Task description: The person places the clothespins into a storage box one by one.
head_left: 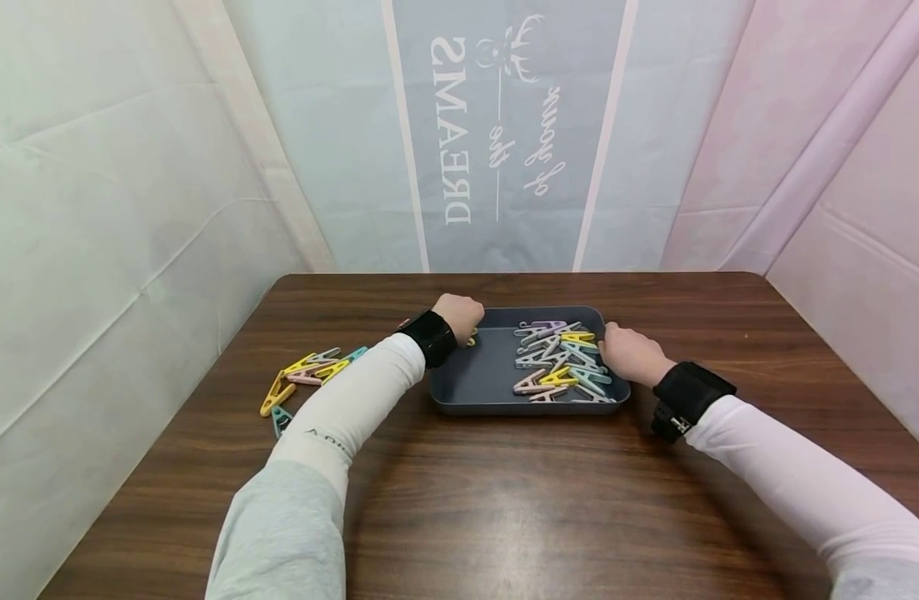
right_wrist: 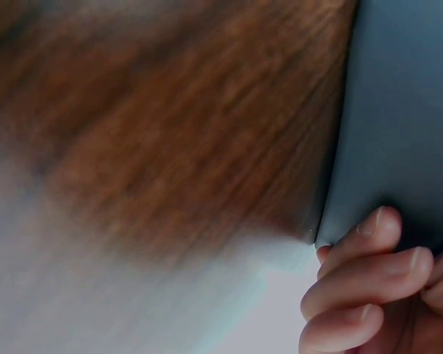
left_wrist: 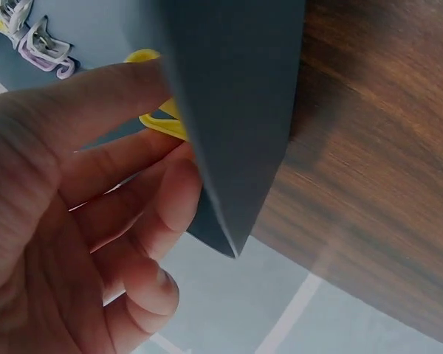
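Observation:
A dark grey tray [head_left: 480,375] lies on the table, with many pastel and yellow clothespins [head_left: 556,377] spread over its right half. At the tray's left end, my left hand [head_left: 459,317] reaches over the rim and pinches a yellow clothespin [left_wrist: 162,125]. The tray wall [left_wrist: 236,96] partly hides that clothespin and the fingertips in the left wrist view. My right hand [head_left: 633,354] grips the tray's right rim, with curled fingers [right_wrist: 369,280] against the outer wall in the right wrist view.
To the left of the tray, a loose group of yellow, pink, white and teal clothespins [head_left: 309,372] lies on the brown wooden table [head_left: 504,500], partly behind the left sleeve. Pale cloth [head_left: 317,125] hangs around the table's back and sides.

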Available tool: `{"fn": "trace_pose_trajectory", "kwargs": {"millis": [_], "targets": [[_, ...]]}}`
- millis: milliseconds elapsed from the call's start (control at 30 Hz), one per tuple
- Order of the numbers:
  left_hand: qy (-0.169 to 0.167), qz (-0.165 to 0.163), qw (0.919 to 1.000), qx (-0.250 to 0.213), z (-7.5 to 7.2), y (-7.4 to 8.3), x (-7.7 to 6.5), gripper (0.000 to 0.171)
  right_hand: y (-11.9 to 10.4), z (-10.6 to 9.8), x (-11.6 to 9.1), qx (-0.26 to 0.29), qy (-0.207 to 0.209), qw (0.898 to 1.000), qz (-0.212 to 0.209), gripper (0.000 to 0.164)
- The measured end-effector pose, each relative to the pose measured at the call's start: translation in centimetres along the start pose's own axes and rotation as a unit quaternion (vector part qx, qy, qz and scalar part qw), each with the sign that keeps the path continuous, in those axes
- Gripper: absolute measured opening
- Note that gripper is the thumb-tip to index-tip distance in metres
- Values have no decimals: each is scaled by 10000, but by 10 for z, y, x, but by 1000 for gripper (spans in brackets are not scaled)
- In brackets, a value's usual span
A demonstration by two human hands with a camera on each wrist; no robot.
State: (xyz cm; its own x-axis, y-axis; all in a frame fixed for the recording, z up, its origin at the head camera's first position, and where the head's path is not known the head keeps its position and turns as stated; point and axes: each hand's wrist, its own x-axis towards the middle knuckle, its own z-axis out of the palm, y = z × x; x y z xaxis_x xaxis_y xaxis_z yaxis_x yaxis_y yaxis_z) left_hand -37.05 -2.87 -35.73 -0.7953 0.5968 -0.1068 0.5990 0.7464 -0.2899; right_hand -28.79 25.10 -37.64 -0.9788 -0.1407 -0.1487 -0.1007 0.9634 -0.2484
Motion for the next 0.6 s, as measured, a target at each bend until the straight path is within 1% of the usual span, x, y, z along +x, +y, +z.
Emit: {"fn": "trace_pose_trajectory", "kwargs": {"millis": [67,133,267,367,433,500,600], "targets": [[4,38,10000,-50,-3,-2,-4,8,0,0,0,16,19,10000,8,30],[-17,17,9997,-236,-5,-5,-9,12,0,0,0,13,18,10000,14,31],[66,-91,9964,-836,-10,-15,-22,33,0,3,1,-11,36,10000,51,32],[187,-124,9904,-1360,-17,-26,-37,47,0,3,2,-8,11,9999,104,33],[281,-121,9862,-1624,-21,-34,-50,46,0,3,2,-11,-11,9999,105,33],[321,-125,9822,-1844,-25,-42,-64,41,1,1,2,-13,-31,10000,91,34],[379,-180,9796,-1965,-28,-52,-86,24,2,1,2,-25,-22,10000,74,34]]}}
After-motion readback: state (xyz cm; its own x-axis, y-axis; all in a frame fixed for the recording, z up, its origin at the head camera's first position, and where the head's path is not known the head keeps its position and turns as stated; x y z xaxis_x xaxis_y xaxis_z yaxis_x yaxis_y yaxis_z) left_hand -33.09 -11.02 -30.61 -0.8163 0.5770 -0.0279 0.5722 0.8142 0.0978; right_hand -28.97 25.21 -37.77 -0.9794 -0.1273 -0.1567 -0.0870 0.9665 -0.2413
